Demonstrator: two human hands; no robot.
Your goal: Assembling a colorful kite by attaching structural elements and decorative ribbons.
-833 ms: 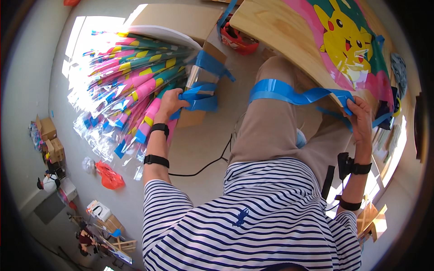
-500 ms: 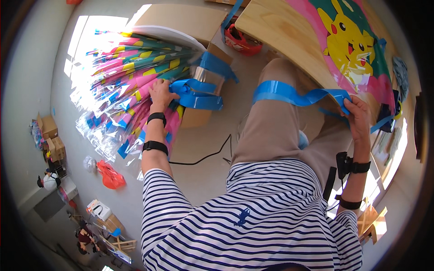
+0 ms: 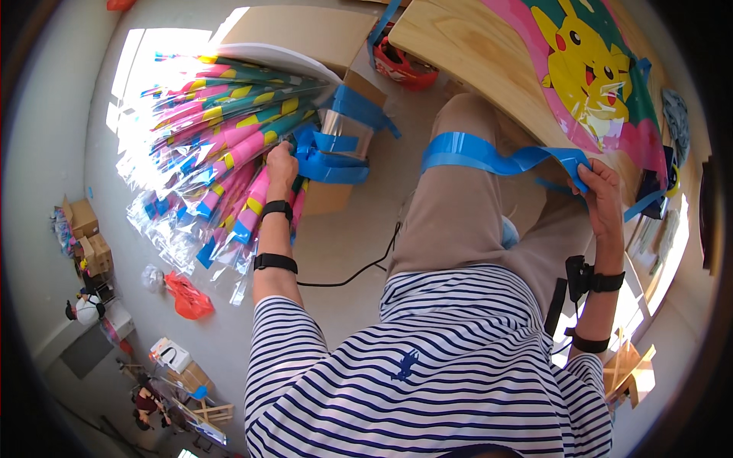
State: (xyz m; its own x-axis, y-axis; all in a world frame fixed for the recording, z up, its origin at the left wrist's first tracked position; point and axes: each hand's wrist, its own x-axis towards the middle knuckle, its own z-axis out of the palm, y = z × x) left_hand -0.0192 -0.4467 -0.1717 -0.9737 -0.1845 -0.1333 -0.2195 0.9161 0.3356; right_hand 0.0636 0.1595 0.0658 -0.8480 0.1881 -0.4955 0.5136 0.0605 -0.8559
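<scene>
At the left, my left hand (image 3: 282, 164) lies against a fanned bundle of printed plastic sheets (image 3: 248, 126), pink, green, yellow and clear. Its fingers are curled in beside the blue plastic strips (image 3: 336, 168) at the bundle's gathered end; what they grip is hidden. My right hand (image 3: 603, 191) pinches the end of a long blue plastic strip (image 3: 466, 151). That strip lies across my raised thigh and runs slack to the right. A plastic sheet with a yellow cartoon figure (image 3: 588, 65) is spread on the wooden table (image 3: 466, 46).
A cardboard box (image 3: 294, 30) stands behind the bundle. Under the table's edge sits a red container (image 3: 405, 69). A black cable (image 3: 351, 276) crosses the floor, and a red plastic bag (image 3: 188, 296) lies at the left. Small boxes (image 3: 95, 252) line the wall.
My left hand has shifted slightly right and down along the bundle, and its spread fingers have curled in. My right hand still holds the strip in nearly the same place.
</scene>
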